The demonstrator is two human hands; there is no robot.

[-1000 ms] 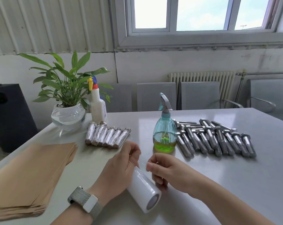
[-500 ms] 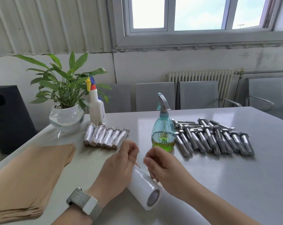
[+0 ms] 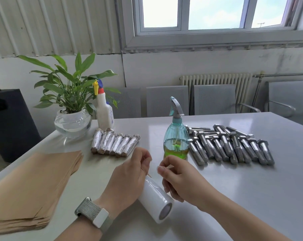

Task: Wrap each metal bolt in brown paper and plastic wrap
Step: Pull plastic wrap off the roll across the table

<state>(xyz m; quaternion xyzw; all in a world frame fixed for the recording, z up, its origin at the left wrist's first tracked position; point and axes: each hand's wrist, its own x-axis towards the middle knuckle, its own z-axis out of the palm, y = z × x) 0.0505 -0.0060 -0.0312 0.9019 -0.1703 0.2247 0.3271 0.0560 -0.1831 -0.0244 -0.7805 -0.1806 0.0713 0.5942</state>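
Single head-worn view, looking forward and down, close over table [image 3: 234, 188]

White wrap roll [image 3: 154, 199], tan paper [image 3: 30, 186], teal bottle [image 3: 176, 141] (green liquid), silver bolts [image 3: 230, 145]

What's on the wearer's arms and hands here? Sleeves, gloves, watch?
Both forearms are bare, no sleeves in view, and neither hand is gloved. The left hand has a watch at the wrist: a pale rectangular case on a grey-green woven fabric band. The right hand and its wrist carry nothing; no rings are visible on either.
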